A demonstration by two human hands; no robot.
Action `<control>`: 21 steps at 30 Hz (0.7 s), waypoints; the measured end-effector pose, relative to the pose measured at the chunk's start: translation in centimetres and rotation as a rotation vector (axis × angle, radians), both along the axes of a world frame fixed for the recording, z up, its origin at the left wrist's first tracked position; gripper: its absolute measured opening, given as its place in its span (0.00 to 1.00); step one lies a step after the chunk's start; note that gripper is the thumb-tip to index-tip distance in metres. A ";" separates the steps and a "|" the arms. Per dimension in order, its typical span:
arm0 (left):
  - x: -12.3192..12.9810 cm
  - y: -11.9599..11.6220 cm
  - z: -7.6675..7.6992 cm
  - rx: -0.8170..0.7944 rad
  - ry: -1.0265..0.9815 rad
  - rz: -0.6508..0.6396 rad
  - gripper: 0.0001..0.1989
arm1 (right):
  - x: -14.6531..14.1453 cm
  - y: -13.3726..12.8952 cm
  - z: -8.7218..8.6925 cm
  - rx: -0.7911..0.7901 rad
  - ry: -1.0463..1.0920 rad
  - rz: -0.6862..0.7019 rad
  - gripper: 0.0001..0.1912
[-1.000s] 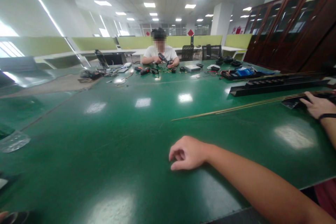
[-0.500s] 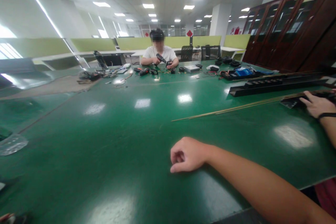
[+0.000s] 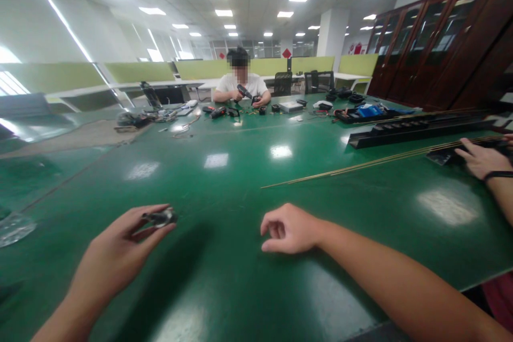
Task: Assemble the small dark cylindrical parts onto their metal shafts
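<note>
My left hand (image 3: pixel 116 248) is raised above the green table, pinching a small metallic part (image 3: pixel 162 217) between thumb and fingertips. The part looks silvery grey with a dark stub on one side; its exact kind is unclear. Loosely curled, my right hand (image 3: pixel 289 228) rests on the tabletop with a gap between thumb and fingers, and nothing shows in it. Beyond it lie several long thin brass-coloured rods (image 3: pixel 340 169), apart from my fingers.
Another person's hand (image 3: pixel 481 157) rests on a black part at the right, near a long black channel (image 3: pixel 393 133). Across the table (image 3: pixel 192 171), a person holds a power drill (image 3: pixel 243 91) among tools and small black parts. Clear plastic (image 3: pixel 16 228) lies far left.
My left hand has come in from the lower left, holding the small metallic part. My right hand stays in nearly the same place and pose.
</note>
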State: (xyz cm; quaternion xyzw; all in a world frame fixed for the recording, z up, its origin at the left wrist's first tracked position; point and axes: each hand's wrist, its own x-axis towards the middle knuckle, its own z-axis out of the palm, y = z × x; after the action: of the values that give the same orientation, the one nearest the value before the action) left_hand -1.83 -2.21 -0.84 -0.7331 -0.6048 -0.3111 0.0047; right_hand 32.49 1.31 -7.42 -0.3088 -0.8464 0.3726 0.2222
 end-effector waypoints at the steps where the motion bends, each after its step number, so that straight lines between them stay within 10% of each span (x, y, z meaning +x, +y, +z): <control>1: 1.8 1.0 -0.1 -0.052 -0.075 -0.079 0.22 | 0.1 0.2 0.0 0.011 0.000 -0.061 0.17; 8: 11.2 4.8 -2.5 -0.133 -0.124 -0.427 0.16 | 0.6 1.5 0.1 0.083 -0.119 -0.392 0.11; 21: 10.8 3.8 -7.1 -0.177 -0.124 -0.494 0.21 | -0.3 0.9 -0.5 0.134 -0.079 -0.391 0.20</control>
State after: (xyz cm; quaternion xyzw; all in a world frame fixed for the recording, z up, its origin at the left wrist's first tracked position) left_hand 8.97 1.63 -7.94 -0.8354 -0.4317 -0.2932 -0.1725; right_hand 32.15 2.17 -7.88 -0.4662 -0.8012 0.2529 0.2771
